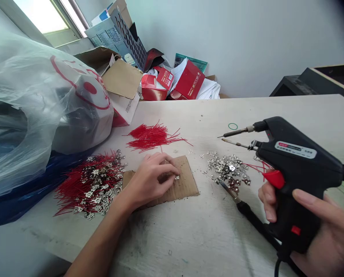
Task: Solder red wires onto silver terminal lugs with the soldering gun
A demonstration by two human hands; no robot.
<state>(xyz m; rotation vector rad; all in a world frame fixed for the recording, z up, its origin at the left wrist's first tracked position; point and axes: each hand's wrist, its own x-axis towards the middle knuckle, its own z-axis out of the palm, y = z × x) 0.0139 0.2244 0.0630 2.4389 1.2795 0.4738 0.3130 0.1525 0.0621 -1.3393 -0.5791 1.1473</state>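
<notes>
My left hand point(153, 175) rests on a piece of brown cardboard point(189, 184), thumb and fingers pinched at a small metal tab point(176, 177). My right hand point(330, 227) is wrapped round the grip of a black soldering gun point(298, 154) with a red trigger. The gun's two thin tips point left, above the table and apart from the cardboard. Below them lies a heap of loose metal tabs point(229, 167). At the left is a pile of red wires with metal tabs point(93, 184). Beyond the cardboard lies a bundle of red wires point(153, 136).
A second soldering iron point(246, 211) lies with its tip at the loose tabs. A large plastic bag point(45, 96) bulges over the left side. Opened cartons point(122, 79) and red paper packs point(189, 79) line the wall. A green rubber band point(233, 126) lies farther back.
</notes>
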